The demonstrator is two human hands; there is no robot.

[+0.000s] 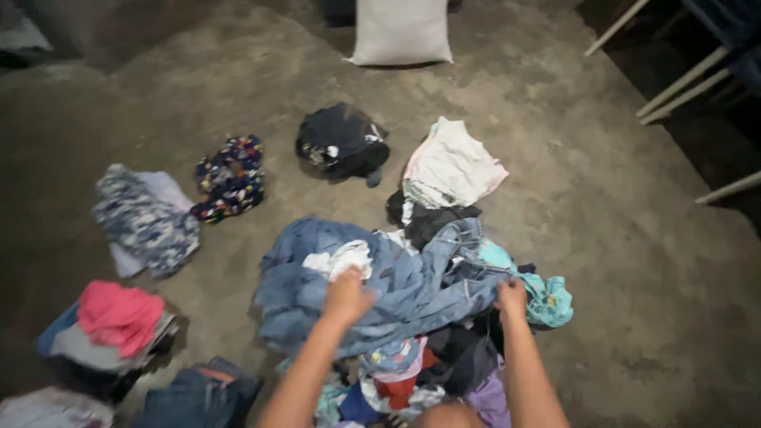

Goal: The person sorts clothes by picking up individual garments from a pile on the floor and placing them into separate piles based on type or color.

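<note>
- A person is looking down at a heap of mixed clothes point(412, 372) lying on a bare concrete floor point(618, 238), and both of their bare arms are reaching forward into it.
- A pair of blue jeans point(380, 289) is lying spread across the top of the heap, and both hands are gripping it.
- The left hand point(347, 297) is closing around denim near the middle of the jeans, just below a scrap of white cloth point(342, 257).
- The right hand point(512, 299) is pinching the right edge of the jeans, beside a teal garment point(547, 297).
- Beyond the jeans, a folded white and pink cloth point(452, 162) is resting on the floor, with a dark bundle point(342, 143) to its left.
- Farther left of the jeans, a flowered bundle point(230, 178) and a blue patterned pile point(144, 220) are sitting apart from each other.
- To the lower left of the jeans, a pink top point(119, 315) is lying on a stack of folded clothes.
- Well beyond the jeans, a white sack point(400, 32) is standing at the far edge of the floor.
</note>
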